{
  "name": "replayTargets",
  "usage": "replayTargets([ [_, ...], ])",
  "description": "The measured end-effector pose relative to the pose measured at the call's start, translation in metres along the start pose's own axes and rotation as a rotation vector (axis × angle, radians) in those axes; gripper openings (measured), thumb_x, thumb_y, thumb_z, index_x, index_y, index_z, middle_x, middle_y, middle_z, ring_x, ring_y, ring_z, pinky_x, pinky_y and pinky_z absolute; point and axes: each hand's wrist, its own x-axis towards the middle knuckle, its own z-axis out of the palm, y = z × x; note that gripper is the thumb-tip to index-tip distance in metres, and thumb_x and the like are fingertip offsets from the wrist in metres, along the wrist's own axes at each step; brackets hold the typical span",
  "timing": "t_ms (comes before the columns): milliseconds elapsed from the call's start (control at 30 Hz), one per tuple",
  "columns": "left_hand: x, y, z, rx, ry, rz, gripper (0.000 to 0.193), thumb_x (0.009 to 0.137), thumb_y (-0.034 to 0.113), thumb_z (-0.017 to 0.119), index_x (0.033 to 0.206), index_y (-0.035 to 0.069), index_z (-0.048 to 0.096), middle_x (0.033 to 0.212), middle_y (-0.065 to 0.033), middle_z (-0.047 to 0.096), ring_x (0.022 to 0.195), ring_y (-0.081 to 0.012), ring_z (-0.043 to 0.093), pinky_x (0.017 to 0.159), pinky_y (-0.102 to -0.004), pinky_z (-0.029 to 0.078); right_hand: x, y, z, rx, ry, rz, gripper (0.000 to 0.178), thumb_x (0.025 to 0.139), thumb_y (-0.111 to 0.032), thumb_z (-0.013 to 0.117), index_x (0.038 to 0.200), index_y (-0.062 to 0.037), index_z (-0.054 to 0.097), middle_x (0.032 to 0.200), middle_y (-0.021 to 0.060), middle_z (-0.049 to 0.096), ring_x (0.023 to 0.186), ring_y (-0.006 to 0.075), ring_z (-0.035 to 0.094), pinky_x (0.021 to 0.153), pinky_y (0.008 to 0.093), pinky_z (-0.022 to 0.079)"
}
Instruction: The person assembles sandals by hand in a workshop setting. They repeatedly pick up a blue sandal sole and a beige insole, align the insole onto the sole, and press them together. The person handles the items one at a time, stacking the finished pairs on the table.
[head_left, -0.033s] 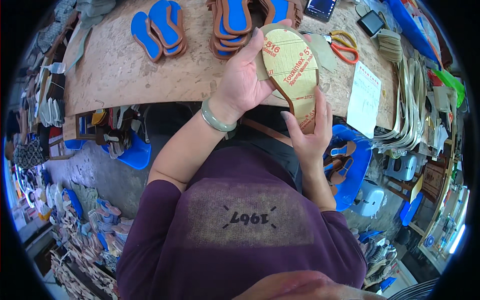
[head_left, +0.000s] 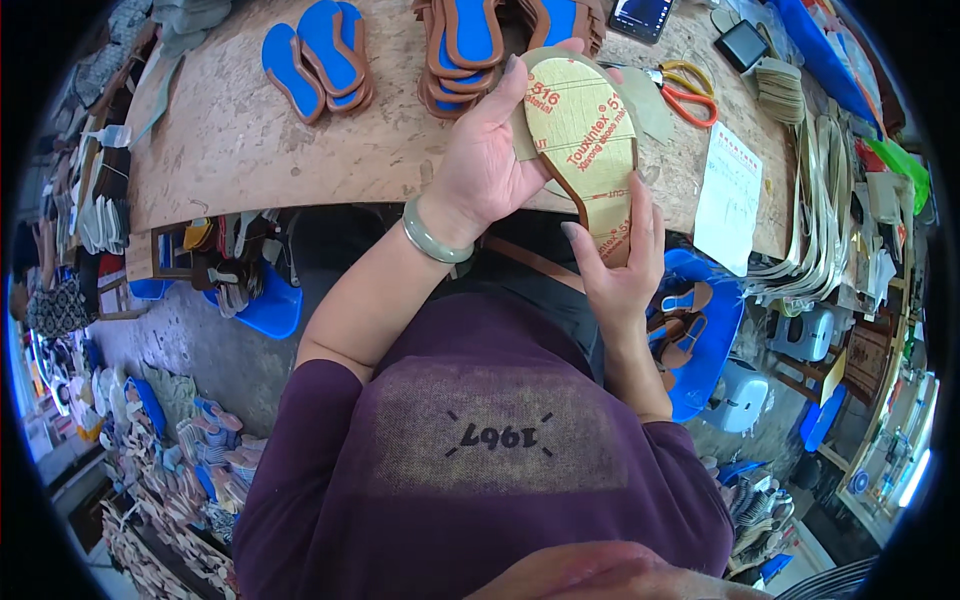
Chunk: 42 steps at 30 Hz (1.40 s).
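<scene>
The left hand (head_left: 490,160) bends its fingers round the far part of the yellow sole (head_left: 585,130), the right hand (head_left: 622,250) holds its near end with half-closed fingers past the table's (head_left: 230,150) near edge, with room left and scissors (head_left: 690,98) right.

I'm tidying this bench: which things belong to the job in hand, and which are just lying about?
Job in hand:
yellow, red-printed, sole-shaped piece with brown edging, in left hand and right hand
probably the piled blue soles with brown rims

Seemingly lying about:
black rectangular phone
white paper sheet
</scene>
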Motion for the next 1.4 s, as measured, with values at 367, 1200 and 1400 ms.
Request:
replayTargets([
  [367,0.001,-0.002,0.000,0.039,0.002,-0.001,0.059,0.102,0.046,0.029,0.148,0.009,0.024,0.150,-0.0225,0.030,0.137,-0.0343,0.035,0.111,-0.0500,0.033,-0.002,0.000,0.000,0.004,0.017,-0.008,0.076,0.069,-0.009,0.082,0.135,0.0025,0.046,0.104,0.0184,0.058,0.092,0.0289,0.063,0.076,0.0353,0.053],
  [1200,-0.007,-0.002,0.003,0.186,0.041,0.026,0.048,0.099,0.017,0.047,0.141,-0.001,0.033,0.143,-0.0259,0.038,0.131,-0.0334,0.043,0.109,-0.0476,0.039,-0.003,-0.005,0.000,-0.017,-0.033,0.036,0.079,0.068,-0.009,0.082,0.137,-0.0005,0.045,0.100,0.0175,0.059,0.081,0.0285,0.064,0.065,0.0343,0.054],
  [1400,-0.026,0.011,0.000,0.138,0.159,0.137,0.040,0.099,0.016,0.049,0.135,0.001,0.039,0.137,-0.0197,0.047,0.125,-0.0298,0.050,0.105,-0.0457,0.044,-0.015,0.003,-0.008,0.588,-0.149,0.342,0.082,0.073,-0.009,0.081,0.142,0.0010,0.037,0.120,0.0170,0.059,0.101,0.0247,0.065,0.083,0.0339,0.054],
])
